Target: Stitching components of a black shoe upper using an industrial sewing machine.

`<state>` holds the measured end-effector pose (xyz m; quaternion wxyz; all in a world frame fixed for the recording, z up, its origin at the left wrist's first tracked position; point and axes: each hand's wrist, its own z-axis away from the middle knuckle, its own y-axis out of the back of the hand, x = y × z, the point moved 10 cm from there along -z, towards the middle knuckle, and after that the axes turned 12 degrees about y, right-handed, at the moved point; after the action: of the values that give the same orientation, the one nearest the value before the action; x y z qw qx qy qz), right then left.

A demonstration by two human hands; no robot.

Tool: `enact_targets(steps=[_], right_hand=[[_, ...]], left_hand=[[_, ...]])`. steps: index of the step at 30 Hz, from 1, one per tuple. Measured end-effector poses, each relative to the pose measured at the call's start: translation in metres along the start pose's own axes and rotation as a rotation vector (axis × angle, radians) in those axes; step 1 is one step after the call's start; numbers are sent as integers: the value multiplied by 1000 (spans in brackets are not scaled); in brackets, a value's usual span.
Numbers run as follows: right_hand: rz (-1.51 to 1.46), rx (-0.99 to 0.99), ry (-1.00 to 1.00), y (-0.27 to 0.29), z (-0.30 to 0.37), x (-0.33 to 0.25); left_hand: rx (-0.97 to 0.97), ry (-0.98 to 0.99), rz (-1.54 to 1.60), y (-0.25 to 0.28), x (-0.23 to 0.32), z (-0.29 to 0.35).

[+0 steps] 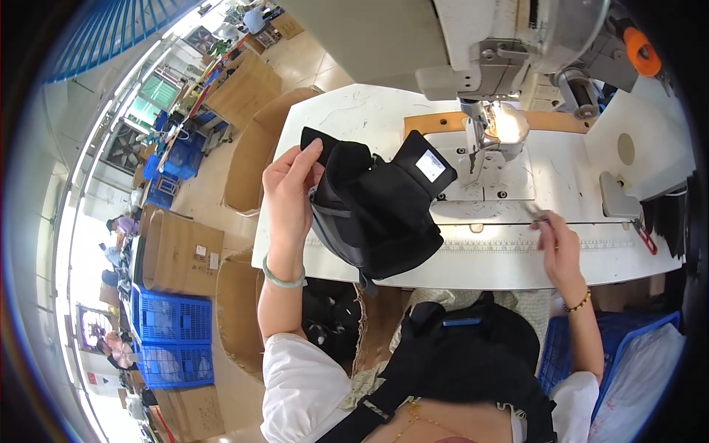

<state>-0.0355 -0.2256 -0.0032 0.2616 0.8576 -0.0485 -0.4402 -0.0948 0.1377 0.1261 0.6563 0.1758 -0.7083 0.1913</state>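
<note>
My left hand (294, 177) pinches the upper left corner of a black fabric bag (377, 214) between thumb and fingers. The bag lies bunched over the left part of the white sewing table. A white label (430, 166) shows on a flap at its right, near the sewing machine's needle area (484, 151). My right hand (559, 247) is closed around small metal thread snips (535, 212), held above the table to the right of the bag and apart from it. The fingers partly hide the snips, so their exact shape is unclear.
The lit sewing machine head (509, 59) stands over the table's far side. A ruler strip (502, 245) runs along the near edge of the white table (332, 111). Cardboard boxes (240, 310) stand left, beside blue crates (173, 317). A blue bin (628, 332) sits at lower right.
</note>
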Motion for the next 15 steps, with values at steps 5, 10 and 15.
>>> enact_targets(steps=[5,10,15], right_hand=[[-31,-102,468,-37,-65,-142],[-59,46,503,-41,-102,-182],[-22,-442,510,-98,-116,-182]], left_hand=[[-23,71,117,6,-7,0],[-197,197,260,-19,-17,6],[-409,406,329,-48,-47,26]])
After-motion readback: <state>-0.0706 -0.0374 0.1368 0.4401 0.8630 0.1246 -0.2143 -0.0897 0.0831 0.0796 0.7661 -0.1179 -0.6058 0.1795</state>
